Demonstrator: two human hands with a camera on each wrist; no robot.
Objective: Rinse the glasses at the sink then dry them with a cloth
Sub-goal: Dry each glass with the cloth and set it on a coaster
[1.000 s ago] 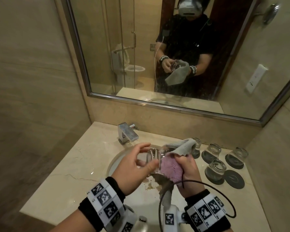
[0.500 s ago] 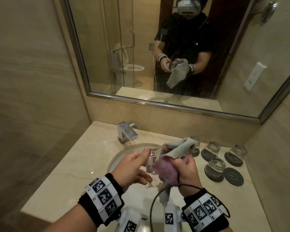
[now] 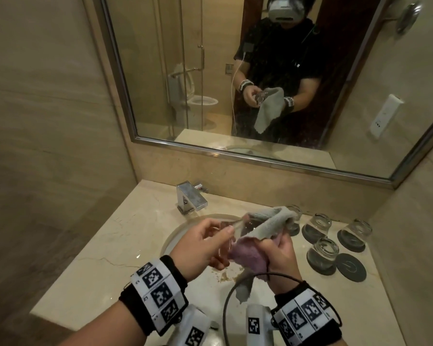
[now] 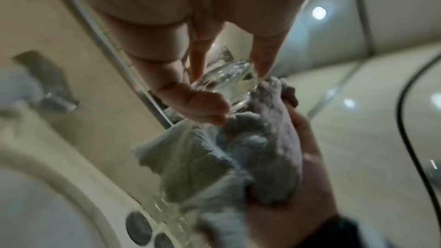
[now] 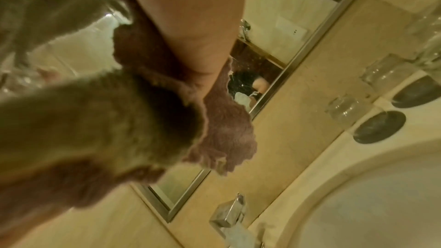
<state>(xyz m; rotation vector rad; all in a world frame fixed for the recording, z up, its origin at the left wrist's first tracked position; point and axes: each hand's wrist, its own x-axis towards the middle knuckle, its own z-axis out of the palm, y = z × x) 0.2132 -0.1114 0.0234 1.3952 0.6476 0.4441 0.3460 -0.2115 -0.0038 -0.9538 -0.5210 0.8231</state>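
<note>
A clear glass (image 3: pixel 238 228) lies on its side in the air above the sink (image 3: pixel 178 236). My left hand (image 3: pixel 221 247) pinches its thick base between thumb and fingers; the left wrist view shows the fingertips (image 4: pixel 261 71) on the glass (image 4: pixel 226 76). My right hand (image 3: pixel 278 250) grips a grey and purple cloth (image 3: pixel 268 224) bunched over the glass's open end. The cloth (image 4: pixel 214 157) hides the rim and my right fingers. In the right wrist view the cloth (image 5: pixel 95 120) fills most of the picture.
Upturned glasses (image 3: pixel 323 222) (image 3: pixel 355 229) (image 3: pixel 321 253) stand on dark coasters at the right of the counter, with one bare coaster (image 3: pixel 351 267) in front. The chrome tap (image 3: pixel 191 197) stands behind the basin. A black cable (image 3: pixel 225 308) loops near my right wrist. A mirror (image 3: pixel 235 143) lines the back wall.
My left hand has shifted its fingers round the glass's base, and the glass has turned against the cloth. Both hands stay over the sink.
</note>
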